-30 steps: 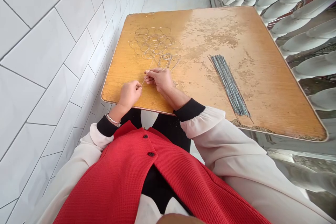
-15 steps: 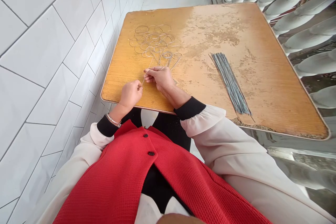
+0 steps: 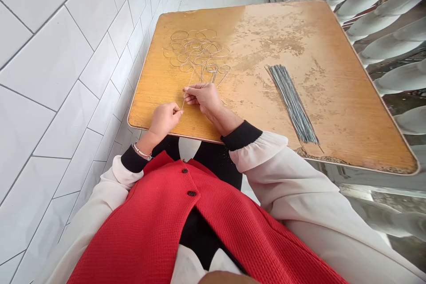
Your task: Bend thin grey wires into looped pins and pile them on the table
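My left hand (image 3: 165, 119) is closed in a pinch on the near end of a thin wire (image 3: 183, 101) near the front left edge of the wooden table (image 3: 266, 44). My right hand (image 3: 203, 96) is closed on the same wire a little farther along, fingertips almost touching the left hand. Just beyond my hands lies a pile of wires bent into loops (image 3: 195, 53). A bundle of straight grey wires (image 3: 293, 104) lies to the right, well apart from both hands.
A white tiled wall (image 3: 66, 75) runs along the table's left side. White balusters of a railing (image 3: 376, 13) stand to the right. The tabletop is worn and patchy in the middle and far right.
Both hands stay pinched on the wire in nearly the same spot; the wire between them stands slightly steeper. The view has shifted a little.
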{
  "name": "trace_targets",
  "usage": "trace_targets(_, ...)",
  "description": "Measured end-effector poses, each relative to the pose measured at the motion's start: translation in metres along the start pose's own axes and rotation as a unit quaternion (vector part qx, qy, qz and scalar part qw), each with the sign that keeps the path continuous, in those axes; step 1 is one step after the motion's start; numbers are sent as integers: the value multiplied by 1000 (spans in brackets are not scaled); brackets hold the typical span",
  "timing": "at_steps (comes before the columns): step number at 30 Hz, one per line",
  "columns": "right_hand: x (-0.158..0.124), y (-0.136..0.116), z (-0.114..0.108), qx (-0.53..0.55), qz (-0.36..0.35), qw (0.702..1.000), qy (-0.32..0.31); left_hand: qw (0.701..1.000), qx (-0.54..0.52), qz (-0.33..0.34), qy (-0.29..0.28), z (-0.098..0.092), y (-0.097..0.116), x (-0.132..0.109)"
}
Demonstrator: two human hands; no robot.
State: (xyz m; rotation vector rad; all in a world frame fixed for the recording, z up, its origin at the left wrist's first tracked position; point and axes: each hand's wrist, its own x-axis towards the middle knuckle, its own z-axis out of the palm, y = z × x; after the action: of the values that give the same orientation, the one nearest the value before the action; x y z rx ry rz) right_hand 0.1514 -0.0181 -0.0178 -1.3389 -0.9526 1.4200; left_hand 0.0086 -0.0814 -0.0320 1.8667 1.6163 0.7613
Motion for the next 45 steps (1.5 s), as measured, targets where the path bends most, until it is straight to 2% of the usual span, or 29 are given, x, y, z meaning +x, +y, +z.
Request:
trace_targets(4,12,0,-4,-38,10,999,10,998,47,5,44,-23,-1,10)
trace_targets(7,28,-2,-10,-84,10,996,21,991,104,41,70,-40,1,32)
trace_targets(9,38,-4,-14,-102,9,994,27,986,138,64,62,-45,4,50)
trace_targets(13,48,-11,-14,-80,-7,997,13,977,197,82,2,-40,14,74)
trace_targets(17,51,-12,-5,-82,-7,997,-13,973,221,68,-18,-33,16,81)
trace_targets(21,58,-4,-4,-155,11,988,19,964,251,75,-45,-28,9,85)
trace_targets(24,60,-2,-10,-217,-31,975,43,958,261,96,-65,-23,4,91)
trace_targets(26,55,-3,-14,-299,-95,948,54,958,257,111,-66,-21,1,96)
trace_targets(28,42,-5,-17,-416,-167,893,51,958,249,124,-69,-18,0,102)
trace_targets(30,26,-5,-18,-521,-214,826,13,959,243,130,-73,-15,-2,111)
trace_targets(33,3,2,-19,-608,-299,732,-64,957,238,143,-84,-11,-6,125)
trace_targets(35,-7,9,-20,-634,-333,692,-95,952,243,161,-97,-9,-7,134)
trace_targets(37,-14,15,-19,-649,-335,675,-106,946,254,166,-112,-7,-8,139)
trace_targets(40,-20,19,-14,-667,-313,669,-103,940,273,161,-127,-5,-8,142)
trace_targets(43,-24,18,-13,-661,-306,680,-85,938,275,166,-126,-5,-10,143)
trace_targets(45,-24,12,-22,-633,-319,703,-68,943,262,170,-111,-9,-14,143)
